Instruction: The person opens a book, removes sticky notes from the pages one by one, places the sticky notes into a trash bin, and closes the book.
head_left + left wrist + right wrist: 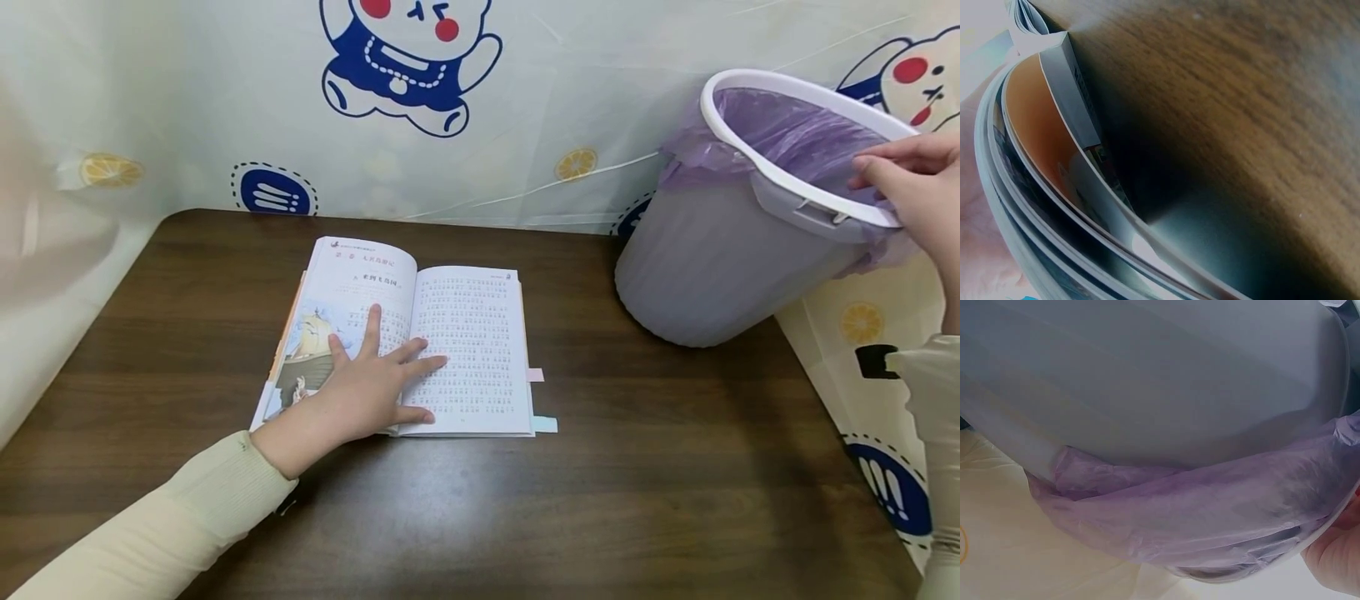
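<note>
Open book (450,350) on table (637,500) pressed flat by left hand (367,392), fingers spread. Tilted bin (720,258) gripped at rim by right hand (918,192); purple liner (787,133) inside.

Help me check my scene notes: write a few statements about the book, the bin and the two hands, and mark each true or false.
1. The left hand lies flat on the open book, fingers spread. True.
2. The book is closed. False: it lies open on the wooden table, with text on the right page and a picture on the left.
3. The right hand grips the white rim of the waste bin. True.
4. The waste bin stands upright. False: it is tilted, its opening turned toward the right hand.
5. The bin has a purple liner. True.
6. The sticky tabs stick out from the book's left edge. False: they jut from its right edge.
</note>
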Available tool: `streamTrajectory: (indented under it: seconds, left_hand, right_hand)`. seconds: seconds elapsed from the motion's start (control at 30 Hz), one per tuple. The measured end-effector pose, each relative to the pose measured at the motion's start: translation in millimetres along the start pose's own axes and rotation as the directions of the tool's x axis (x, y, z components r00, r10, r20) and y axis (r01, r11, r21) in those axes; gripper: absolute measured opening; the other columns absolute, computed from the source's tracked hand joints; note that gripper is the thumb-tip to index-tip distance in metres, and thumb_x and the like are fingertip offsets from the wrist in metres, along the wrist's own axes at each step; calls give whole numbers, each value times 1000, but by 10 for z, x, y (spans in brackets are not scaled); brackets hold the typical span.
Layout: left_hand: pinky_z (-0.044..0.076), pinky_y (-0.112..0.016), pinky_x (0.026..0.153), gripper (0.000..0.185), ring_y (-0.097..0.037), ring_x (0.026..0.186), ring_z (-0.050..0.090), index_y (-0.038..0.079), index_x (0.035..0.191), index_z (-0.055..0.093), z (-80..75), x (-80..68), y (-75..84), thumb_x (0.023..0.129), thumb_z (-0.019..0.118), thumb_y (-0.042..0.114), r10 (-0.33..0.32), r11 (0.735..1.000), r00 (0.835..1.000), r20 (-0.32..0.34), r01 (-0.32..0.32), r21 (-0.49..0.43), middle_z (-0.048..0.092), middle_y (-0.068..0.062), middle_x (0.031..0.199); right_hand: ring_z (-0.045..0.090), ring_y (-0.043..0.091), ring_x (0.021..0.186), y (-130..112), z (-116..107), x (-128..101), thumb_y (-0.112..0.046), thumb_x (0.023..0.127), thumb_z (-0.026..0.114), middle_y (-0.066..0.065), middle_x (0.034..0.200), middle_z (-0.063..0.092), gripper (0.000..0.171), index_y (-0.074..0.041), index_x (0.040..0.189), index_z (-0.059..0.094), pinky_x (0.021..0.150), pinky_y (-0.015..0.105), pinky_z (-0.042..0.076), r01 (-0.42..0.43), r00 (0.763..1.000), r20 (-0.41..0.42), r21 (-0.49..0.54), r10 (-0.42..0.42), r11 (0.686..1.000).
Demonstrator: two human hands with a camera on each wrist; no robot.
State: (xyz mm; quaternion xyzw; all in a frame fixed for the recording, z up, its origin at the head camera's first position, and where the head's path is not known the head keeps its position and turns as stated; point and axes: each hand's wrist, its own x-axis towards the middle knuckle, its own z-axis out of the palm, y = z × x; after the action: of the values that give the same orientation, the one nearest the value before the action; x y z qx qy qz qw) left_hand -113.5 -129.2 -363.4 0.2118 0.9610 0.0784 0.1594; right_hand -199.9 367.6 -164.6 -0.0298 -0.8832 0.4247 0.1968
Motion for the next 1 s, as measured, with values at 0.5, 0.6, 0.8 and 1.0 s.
streamTrajectory:
  seconds: [0.5,0.6,0.8,1.0]
  left_hand:
    - [0,-93,90,77,-63,145,-11,30,152,53,10,-2,3,84,79,56,10,1000,1000,-20,-10,-4,41,-12,160]
    - [0,-93,90,76,-63,145,-11,30,152,53,16,-13,-3,84,78,56,6,1000,1000,-19,-6,-5,41,-11,160]
    - [0,-92,91,77,-63,145,-11,30,152,52,22,-22,-9,84,78,57,3,1000,1000,-15,-3,-2,41,-12,161]
    - [1,-92,91,79,-62,145,-12,31,153,51,18,-8,-22,84,77,58,13,1000,1000,-15,-13,11,40,-11,161]
  right_hand:
    - [55,-6,63,-357,206,-277,-10,97,70,-28,72,67,21,-29,93,79,59,6,37,186,973,-140,-13,-186,983]
    - [54,-4,62,-459,298,-368,-8,96,72,-27,75,68,18,-24,96,80,59,6,37,252,961,-110,-25,-254,967]
    - [53,-5,68,-547,535,-624,-11,92,78,-35,80,63,15,0,103,81,67,8,41,405,908,-43,-152,-416,901]
    - [55,-16,67,-459,834,-786,2,84,82,-33,81,66,10,3,95,81,66,6,40,568,820,34,-157,-571,808]
